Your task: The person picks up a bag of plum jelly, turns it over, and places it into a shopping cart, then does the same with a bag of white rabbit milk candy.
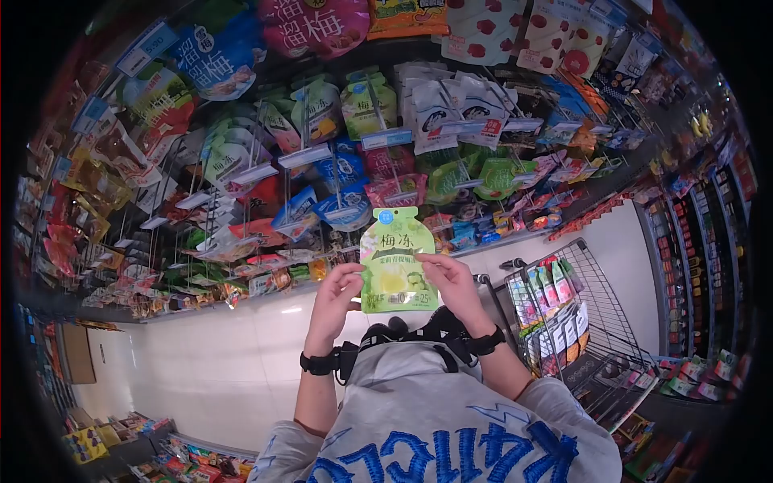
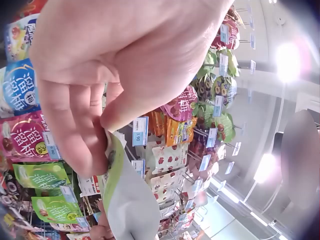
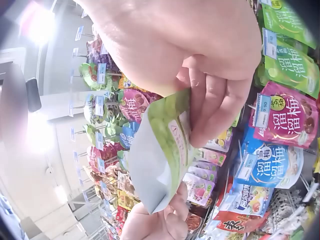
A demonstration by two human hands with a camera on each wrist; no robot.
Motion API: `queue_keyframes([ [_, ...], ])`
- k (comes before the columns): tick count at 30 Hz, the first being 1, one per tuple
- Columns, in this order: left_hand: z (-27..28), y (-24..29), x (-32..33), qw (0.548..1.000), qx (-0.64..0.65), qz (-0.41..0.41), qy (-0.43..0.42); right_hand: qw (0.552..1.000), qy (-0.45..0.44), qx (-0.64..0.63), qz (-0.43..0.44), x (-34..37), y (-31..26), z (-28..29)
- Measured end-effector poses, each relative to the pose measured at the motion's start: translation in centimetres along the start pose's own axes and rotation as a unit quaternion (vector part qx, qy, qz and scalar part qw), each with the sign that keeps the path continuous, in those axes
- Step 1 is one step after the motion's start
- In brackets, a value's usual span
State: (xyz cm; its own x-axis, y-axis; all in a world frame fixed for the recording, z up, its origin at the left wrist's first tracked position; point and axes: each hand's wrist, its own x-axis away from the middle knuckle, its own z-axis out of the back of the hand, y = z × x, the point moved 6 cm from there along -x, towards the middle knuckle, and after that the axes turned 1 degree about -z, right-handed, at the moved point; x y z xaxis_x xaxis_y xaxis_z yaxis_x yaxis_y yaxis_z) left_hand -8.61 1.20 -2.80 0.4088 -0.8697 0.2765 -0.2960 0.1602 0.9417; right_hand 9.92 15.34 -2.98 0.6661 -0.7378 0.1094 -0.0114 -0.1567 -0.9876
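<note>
A light green snack pouch (image 1: 396, 278) with dark lettering and a blue round mark near its hang hole is held up in front of the chest, its printed front toward the head camera. My left hand (image 1: 333, 296) pinches the pouch's left edge between thumb and fingers. On the opposite edge, my right hand (image 1: 456, 288) grips it the same way, fingertips over the front. In the left wrist view the pouch (image 2: 131, 200) shows a plain pale base below the thumb. The right wrist view shows its green edge and whitish base (image 3: 150, 162).
Hanging racks of snack bags (image 1: 370, 105) with price tags fill the space ahead. A wire shopping cart (image 1: 600, 322) holding several packs stands to the right. More shelves (image 1: 700, 249) line the far right. Low displays of packets (image 1: 201, 455) sit at the lower left.
</note>
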Motion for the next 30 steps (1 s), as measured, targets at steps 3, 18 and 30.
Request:
queue_keyframes([
  [3,0.4,-0.3,0.1,0.993,0.118,0.016,-0.016,0.998,-0.006,-0.062,-0.017,-0.3,-0.2,-0.5],
  [18,1.9,-1.4,0.2,0.980,0.191,0.028,0.042,0.970,-0.066,-0.182,-0.149,-0.8,1.4,-1.7],
  [30,-1.5,-3.1,0.2,0.994,0.083,0.074,-0.015,0.998,-0.027,0.022,-0.058,0.7,1.0,0.0],
])
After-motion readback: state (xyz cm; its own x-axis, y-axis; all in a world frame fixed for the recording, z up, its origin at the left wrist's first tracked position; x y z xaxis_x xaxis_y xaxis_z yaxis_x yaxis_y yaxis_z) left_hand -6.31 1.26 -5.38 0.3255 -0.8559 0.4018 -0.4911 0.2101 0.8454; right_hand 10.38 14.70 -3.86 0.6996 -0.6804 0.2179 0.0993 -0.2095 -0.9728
